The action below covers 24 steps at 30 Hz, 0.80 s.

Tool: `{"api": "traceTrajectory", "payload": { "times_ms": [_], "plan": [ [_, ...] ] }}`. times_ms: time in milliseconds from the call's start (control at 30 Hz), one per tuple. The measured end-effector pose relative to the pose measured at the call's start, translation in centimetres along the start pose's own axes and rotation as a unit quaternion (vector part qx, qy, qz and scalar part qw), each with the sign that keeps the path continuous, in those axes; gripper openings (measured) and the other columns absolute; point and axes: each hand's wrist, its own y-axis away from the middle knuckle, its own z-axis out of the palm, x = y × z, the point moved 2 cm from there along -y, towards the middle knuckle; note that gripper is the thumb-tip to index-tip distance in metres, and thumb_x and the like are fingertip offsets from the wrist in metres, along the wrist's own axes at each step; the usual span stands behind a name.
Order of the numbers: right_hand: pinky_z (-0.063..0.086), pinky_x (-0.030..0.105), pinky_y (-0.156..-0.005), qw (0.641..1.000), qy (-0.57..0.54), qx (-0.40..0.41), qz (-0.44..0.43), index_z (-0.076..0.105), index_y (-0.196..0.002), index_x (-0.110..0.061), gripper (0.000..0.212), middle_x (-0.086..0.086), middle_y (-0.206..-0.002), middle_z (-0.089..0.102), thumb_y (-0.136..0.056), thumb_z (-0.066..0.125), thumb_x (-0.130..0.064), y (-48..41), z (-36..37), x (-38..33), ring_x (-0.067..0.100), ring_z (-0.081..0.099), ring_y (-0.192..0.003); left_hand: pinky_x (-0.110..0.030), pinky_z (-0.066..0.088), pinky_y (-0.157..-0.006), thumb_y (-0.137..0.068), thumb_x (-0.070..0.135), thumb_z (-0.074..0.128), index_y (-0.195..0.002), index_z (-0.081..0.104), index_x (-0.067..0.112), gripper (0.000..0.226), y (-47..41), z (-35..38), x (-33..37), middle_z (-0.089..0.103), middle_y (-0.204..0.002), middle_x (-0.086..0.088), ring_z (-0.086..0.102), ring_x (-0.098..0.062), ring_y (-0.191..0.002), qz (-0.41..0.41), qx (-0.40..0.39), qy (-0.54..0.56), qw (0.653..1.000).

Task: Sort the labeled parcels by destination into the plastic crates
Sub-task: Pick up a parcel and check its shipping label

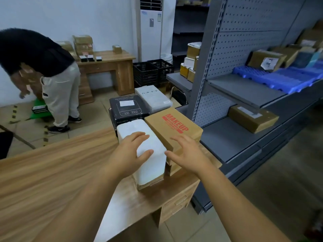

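Note:
A white box (150,165) stands on the wooden table (52,172) at its right end. My left hand (130,152) lies on top of it with spread, straight fingers. Right beside it sits a brown cardboard box printed MAKEUP in red (167,126). My right hand (187,154) hovers open over that box's near corner, fingers spread; contact is unclear. Behind them are a black box showing a scale (128,109) and a grey-white box (153,98). Two black plastic crates (152,72) stand on the floor further back.
A person in a black top bends over a green trolley (41,112) at the left. A wooden desk (108,67) with parcels stands at the back wall. Grey metal shelving (244,88) on the right holds cardboard parcels and folded blue crates (279,79).

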Motion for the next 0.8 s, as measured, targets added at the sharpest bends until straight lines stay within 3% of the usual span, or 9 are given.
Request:
{"api": "traceTrajectory", "payload": {
  "times_ms": [133,367,500,633,800],
  "plan": [
    [0.038,0.044,-0.113,1.0,-0.017,-0.003,-0.016,0.046,-0.145,-0.029,0.066,-0.009,-0.148,0.042,-0.088,0.057,-0.062,-2.9,-1.1,3.2,0.013,0.036,-0.138,-0.034,0.035,-0.112,-0.093,0.052,0.057,-0.144,0.044,0.033,0.056,-2.4,1.3,1.3,0.037,-0.15,0.015,0.033,-0.008,-0.137,-0.013,0.016,-0.011,1.0],
    [0.04,0.045,-0.112,0.996,0.022,-0.053,-0.07,0.042,-0.147,-0.032,0.073,-0.012,-0.147,0.042,-0.084,0.057,-0.066,-7.0,-3.4,9.3,0.011,0.036,-0.136,-0.031,0.032,-0.114,-0.092,0.053,0.055,-0.145,0.043,0.031,0.059,-6.1,5.7,5.7,0.036,-0.151,0.013,0.03,-0.007,-0.138,-0.053,0.016,-0.015,0.998],
    [0.037,0.04,-0.113,0.99,0.051,-0.072,-0.112,0.044,-0.145,-0.034,0.07,-0.016,-0.144,0.041,-0.084,0.061,-0.063,-8.5,-3.6,12.5,0.008,0.034,-0.134,-0.035,0.036,-0.112,-0.092,0.053,0.056,-0.145,0.043,0.028,0.06,-8.1,8.1,7.2,0.037,-0.15,0.011,0.033,-0.01,-0.136,-0.072,0.011,-0.044,0.996],
    [0.026,0.044,-0.119,0.983,0.091,-0.083,-0.138,0.041,-0.147,-0.039,0.071,-0.016,-0.148,0.038,-0.084,0.062,-0.063,-9.4,-3.0,14.1,0.01,0.029,-0.138,-0.036,0.037,-0.111,-0.09,0.054,0.058,-0.143,0.046,0.027,0.061,-8.5,10.1,7.6,0.04,-0.147,0.009,0.037,-0.013,-0.134,-0.088,0.004,-0.088,0.992],
    [0.033,0.044,-0.116,0.982,0.087,-0.083,-0.143,0.044,-0.145,-0.038,0.064,-0.014,-0.148,0.039,-0.087,0.065,-0.053,-10.0,-2.6,14.8,0.011,0.028,-0.137,-0.031,0.032,-0.111,-0.089,0.048,0.063,-0.139,0.05,0.027,0.056,-8.7,10.7,7.8,0.041,-0.146,0.007,0.034,-0.015,-0.134,-0.101,0.002,-0.154,0.983]
  ]
}}
